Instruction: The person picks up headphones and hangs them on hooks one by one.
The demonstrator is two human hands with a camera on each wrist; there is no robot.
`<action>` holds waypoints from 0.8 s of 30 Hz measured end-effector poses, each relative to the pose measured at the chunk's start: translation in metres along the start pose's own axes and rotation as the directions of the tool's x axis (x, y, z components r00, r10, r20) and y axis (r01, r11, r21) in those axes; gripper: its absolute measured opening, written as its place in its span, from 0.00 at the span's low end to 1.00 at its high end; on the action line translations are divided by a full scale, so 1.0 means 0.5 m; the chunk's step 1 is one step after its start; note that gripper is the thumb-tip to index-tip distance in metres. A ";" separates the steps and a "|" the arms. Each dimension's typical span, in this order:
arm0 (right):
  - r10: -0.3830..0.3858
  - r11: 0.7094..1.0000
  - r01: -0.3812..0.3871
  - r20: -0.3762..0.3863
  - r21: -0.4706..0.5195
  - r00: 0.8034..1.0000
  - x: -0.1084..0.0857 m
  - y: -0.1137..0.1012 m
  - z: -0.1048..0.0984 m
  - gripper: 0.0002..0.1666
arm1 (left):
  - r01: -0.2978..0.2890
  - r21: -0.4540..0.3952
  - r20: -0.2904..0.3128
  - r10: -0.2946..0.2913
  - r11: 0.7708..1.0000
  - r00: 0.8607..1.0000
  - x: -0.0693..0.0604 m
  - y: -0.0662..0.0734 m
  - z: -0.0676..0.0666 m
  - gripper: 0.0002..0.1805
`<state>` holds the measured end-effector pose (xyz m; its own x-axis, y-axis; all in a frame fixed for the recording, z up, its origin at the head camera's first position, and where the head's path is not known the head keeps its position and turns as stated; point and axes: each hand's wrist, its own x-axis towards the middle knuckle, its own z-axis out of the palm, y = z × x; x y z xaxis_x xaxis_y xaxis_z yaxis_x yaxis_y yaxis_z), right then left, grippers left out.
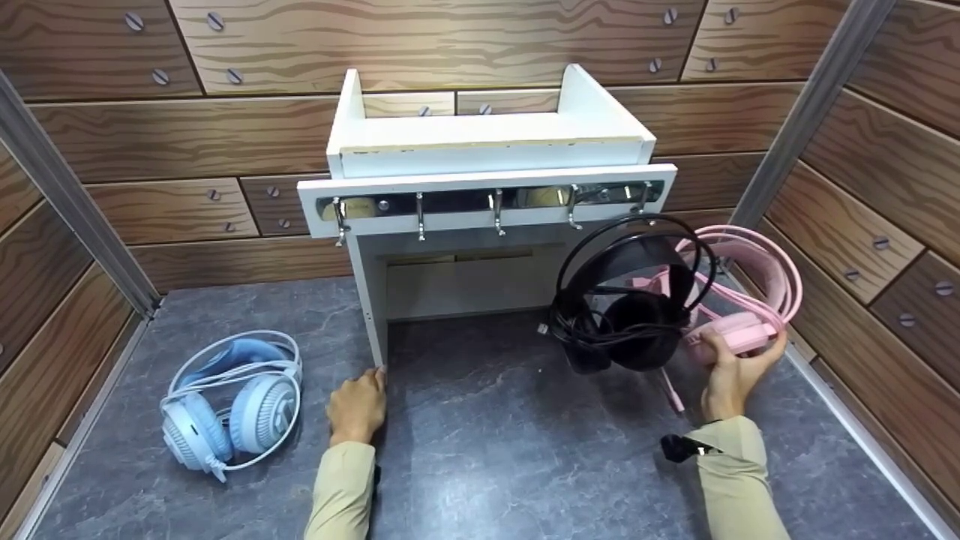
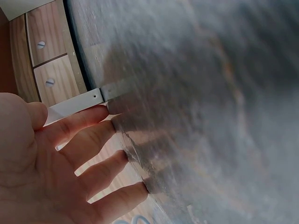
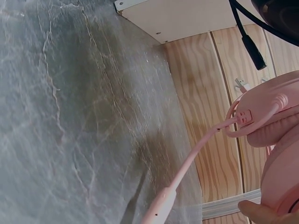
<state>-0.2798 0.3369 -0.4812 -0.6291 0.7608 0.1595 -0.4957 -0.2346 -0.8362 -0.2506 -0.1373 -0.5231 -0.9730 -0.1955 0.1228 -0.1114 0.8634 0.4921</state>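
Note:
My left hand (image 1: 356,409) grips the foot of a side panel (image 1: 369,307) on the white hook shelf (image 1: 465,178). In the left wrist view, the panel edge (image 2: 77,102) lies between thumb and index finger, and fingertips (image 2: 142,186) touch the tabletop. With my right hand (image 1: 731,379) I hold pink headphones (image 1: 739,332) by an ear cup, lifted off the table at the shelf's right. Their microphone arm (image 3: 189,154) points down in the right wrist view. Black headphones (image 1: 641,330), cable bundled, hang at the right end of the hook row, partly covering the pink pair.
Light blue headphones (image 1: 229,405) lie on the dark marbled tabletop (image 1: 480,450) at the left. Several metal hooks (image 1: 497,214) line the shelf's front board. Wood-patterned walls (image 1: 210,142) with metal corner posts (image 1: 787,120) enclose the back and both sides.

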 end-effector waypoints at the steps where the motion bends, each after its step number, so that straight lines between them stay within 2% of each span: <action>1: 0.001 1.000 -0.001 -0.003 -0.003 1.000 0.000 0.000 -0.001 0.63 | -0.004 -0.002 -0.006 0.004 1.000 1.000 0.000 0.001 0.000 0.21; 12: -0.021 1.000 0.021 -0.015 0.001 1.000 -0.003 -0.003 -0.007 0.63 | -0.023 0.001 -0.007 0.023 1.000 1.000 -0.001 0.002 0.002 0.21; 18: 0.001 1.000 -0.001 -0.010 -0.006 1.000 0.001 -0.009 -0.015 0.63 | -0.019 0.017 0.001 0.019 1.000 1.000 0.001 0.002 0.001 0.21; 24: -0.013 0.999 0.013 -0.003 0.040 1.000 -0.001 -0.009 -0.020 0.62 | -0.013 0.008 0.005 0.013 1.000 1.000 -0.001 0.000 -0.004 0.21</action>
<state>-0.2711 0.3438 -0.4827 -0.6211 0.7653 0.1689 -0.5273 -0.2486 -0.8125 -0.2500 -0.1379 -0.5215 -0.9754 -0.1819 0.1245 -0.1005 0.8697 0.4833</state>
